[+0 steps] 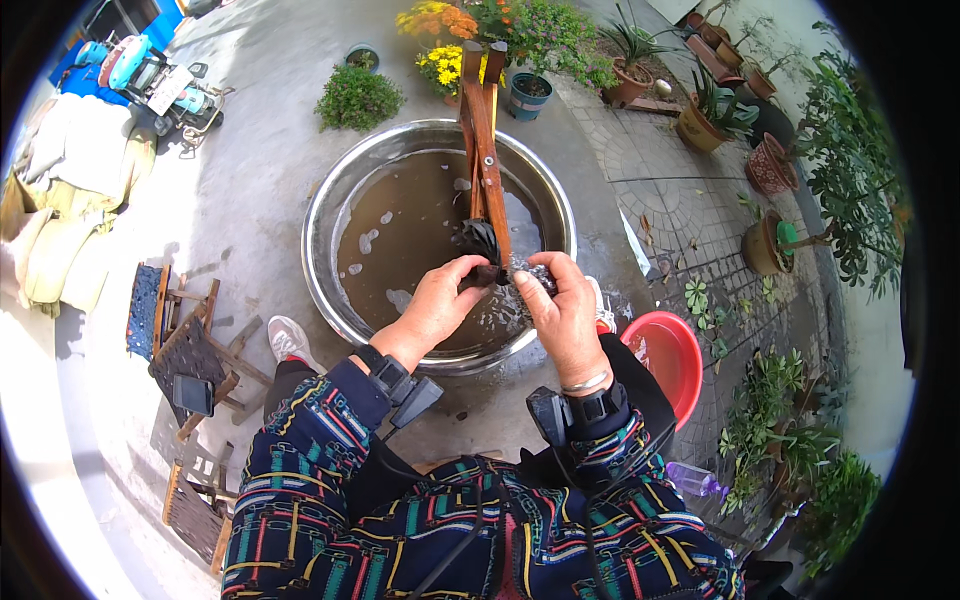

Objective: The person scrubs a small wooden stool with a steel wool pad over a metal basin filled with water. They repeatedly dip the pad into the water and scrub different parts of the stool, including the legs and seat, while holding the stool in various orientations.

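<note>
A small folding stool with a brown wooden frame (487, 169) stands out over a large stainless steel basin (313, 277). Murky brown water (405, 214) with patches of foam lies in the basin. Black seat webbing (478, 238) bunches at the stool's near end. My left hand (431, 304) pinches that near end between thumb and fingers. Wet steel wool (529, 270) is held in my right hand (562, 315), against or right beside the wood; the exact contact is hidden. Both hands are above the basin's near right part.
A red plastic basin (698, 360) with cloudy water sits by my right leg. Two stools with woven seats (191, 367) are at left, one bearing a smartphone (193, 395). Flowerpots (529, 97) stand beyond the steel basin and along the right. A purple-tinted bottle (691, 478) lies low right.
</note>
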Action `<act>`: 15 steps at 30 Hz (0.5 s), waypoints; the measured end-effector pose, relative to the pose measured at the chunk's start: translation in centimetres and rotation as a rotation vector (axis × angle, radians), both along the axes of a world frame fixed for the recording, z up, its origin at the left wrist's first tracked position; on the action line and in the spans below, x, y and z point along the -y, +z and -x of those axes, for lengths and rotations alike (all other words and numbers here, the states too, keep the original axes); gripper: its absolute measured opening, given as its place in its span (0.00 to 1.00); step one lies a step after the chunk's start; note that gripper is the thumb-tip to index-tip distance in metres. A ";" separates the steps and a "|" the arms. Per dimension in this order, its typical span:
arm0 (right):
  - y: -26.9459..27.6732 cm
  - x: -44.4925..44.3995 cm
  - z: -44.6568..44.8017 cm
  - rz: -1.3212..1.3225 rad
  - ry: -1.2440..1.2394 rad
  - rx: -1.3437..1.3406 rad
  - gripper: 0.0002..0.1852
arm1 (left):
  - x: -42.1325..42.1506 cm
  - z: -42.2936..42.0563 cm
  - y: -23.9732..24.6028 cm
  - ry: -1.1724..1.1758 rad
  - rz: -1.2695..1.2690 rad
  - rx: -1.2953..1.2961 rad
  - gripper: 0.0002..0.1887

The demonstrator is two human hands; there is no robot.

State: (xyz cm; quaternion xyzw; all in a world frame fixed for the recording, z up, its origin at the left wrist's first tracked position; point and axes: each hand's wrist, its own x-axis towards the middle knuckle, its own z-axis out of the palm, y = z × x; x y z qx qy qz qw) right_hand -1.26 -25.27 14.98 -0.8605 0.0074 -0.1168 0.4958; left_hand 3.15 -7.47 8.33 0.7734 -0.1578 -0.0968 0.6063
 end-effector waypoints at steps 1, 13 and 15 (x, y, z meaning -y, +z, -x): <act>0.2 -0.7 -0.2 0.045 0.111 0.173 0.10 | 0.1 -0.1 0.1 0.003 -0.025 0.067 0.18; 0.6 -1.3 -10.7 0.368 -0.088 -0.047 0.20 | 0.3 0.2 -0.5 -0.066 -0.185 0.116 0.25; 1.0 -1.2 -13.7 0.531 0.009 -0.208 0.30 | 0.3 0.3 -0.6 -0.097 -0.184 0.086 0.29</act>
